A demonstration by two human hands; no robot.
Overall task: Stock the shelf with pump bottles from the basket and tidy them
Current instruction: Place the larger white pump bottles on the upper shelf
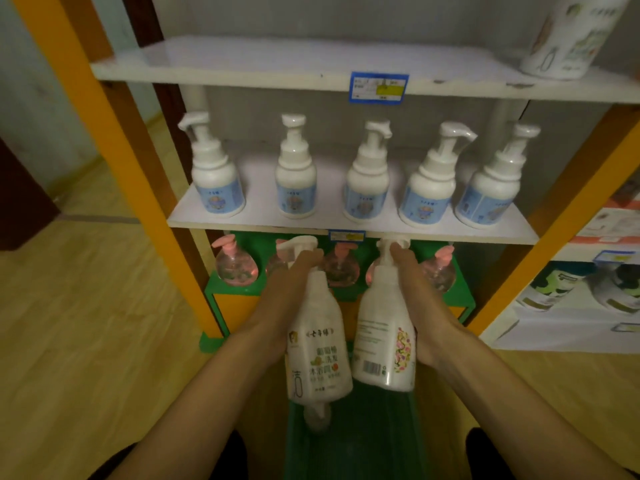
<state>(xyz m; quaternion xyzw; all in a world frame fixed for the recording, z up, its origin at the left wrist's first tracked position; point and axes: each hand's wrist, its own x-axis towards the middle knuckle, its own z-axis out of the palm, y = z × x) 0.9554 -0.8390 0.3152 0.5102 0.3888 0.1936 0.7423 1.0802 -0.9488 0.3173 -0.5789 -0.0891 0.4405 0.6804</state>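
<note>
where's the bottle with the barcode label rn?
Head view, centre-right: the barcode bottle is held in the right hand, above the green basket, beside the left hand's bottle.

Basket (353, 441): I see only its green inside; the bottom frame edge cuts it off and both arms cover its sides.
Third bottle (317, 415): blurred, mostly hidden under the left-hand bottle (317, 344); I cannot tell its label.
Left hand (277, 306): its palm side is hidden against the bottle, so I cannot judge the grip's finger wrap.
Right hand (420, 306): fingers behind the right-hand bottle (384, 327) are out of my sight.
Pink bottles (235, 263): two are largely covered by the hands and pump heads.
Price tags (378, 87): print too blurred to read.
Top-shelf container (571, 32): cut by the upper edge, label smeared.
</note>
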